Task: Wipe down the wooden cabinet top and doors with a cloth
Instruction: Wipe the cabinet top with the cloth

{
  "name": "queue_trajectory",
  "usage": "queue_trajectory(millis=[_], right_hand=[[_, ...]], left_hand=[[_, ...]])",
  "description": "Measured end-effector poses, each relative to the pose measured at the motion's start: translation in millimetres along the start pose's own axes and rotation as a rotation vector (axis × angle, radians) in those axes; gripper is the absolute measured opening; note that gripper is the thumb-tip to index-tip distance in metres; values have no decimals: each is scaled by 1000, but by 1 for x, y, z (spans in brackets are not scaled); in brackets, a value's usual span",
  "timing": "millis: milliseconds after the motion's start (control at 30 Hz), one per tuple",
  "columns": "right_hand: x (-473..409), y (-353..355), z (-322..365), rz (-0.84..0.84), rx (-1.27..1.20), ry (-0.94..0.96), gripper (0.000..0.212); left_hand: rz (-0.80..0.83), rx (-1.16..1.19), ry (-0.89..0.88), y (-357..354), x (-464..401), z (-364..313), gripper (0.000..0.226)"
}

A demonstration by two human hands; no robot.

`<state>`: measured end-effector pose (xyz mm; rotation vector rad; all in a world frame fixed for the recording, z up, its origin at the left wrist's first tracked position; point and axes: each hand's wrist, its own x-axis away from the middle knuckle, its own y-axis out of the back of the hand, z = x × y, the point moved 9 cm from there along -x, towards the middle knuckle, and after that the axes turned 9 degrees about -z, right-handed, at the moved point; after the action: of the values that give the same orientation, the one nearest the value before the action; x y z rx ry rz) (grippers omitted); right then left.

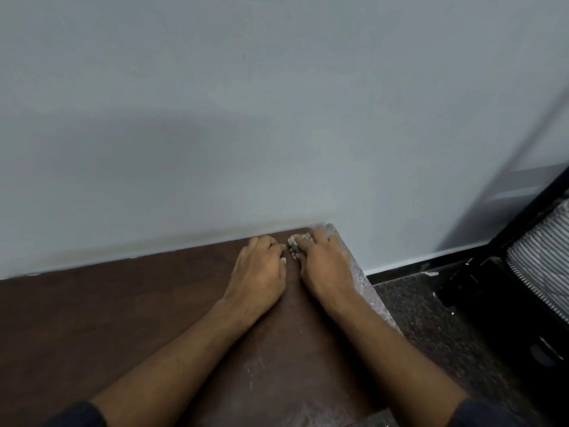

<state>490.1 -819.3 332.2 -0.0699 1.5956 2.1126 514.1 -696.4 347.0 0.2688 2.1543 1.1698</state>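
The dark brown wooden cabinet top [107, 318] fills the lower left of the head view and meets the wall at its back edge. Both my hands lie at its far right corner. My right hand [326, 263] presses down on a small whitish, dirty cloth [294, 246], with fingers curled over it; only a bit of the cloth shows past the fingers. My left hand [258, 269] rests on the wood right beside it, fingers curled, fingertips close to the cloth. Dusty white streaks mark the top near its right edge [360, 278]. The cabinet doors are out of view.
A pale grey wall [277, 118] rises directly behind the cabinet. To the right and lower down lie dark speckled floor [431, 318], a black baseboard, and a black frame with a striped fabric [542, 257] at the far right.
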Motion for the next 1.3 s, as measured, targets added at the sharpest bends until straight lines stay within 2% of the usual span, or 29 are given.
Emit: queue_trajectory(millis=[100,267,467,533,667,800,867,967,1033,1200,1300], right_hand=[[45,18,-3,1,17,10,32],[106,44,-14,-3,36,-56,36],[154,65,-24,7,8,-55,39],[155,67,-33,-16,29,-85,38],[153,75,-28,-135,98,-190,33],[198,76,-3,-148,63,-45,38],[204,89,-24,-167,79,-72,38],[190,103,-78,-189,165,-251,37],[186,106,-86,-184,208,-307,37],[209,100,-58,-154,164,-130,39],[183,107,-96,-156,176,-254,38]], left_hand=[[0,66,-19,1,20,-17,22],[4,150,-38,0,54,-47,25],[46,166,-53,6,83,-76,12],[62,170,-70,7,91,-80,7],[55,149,-64,12,95,-82,10],[56,156,-35,15,98,-91,9],[68,164,-80,14,103,-101,13],[102,176,-136,8,109,-116,14],[96,191,-137,6,107,-122,16],[108,217,-137,-5,102,-135,19],[106,196,-171,-8,101,-140,21]])
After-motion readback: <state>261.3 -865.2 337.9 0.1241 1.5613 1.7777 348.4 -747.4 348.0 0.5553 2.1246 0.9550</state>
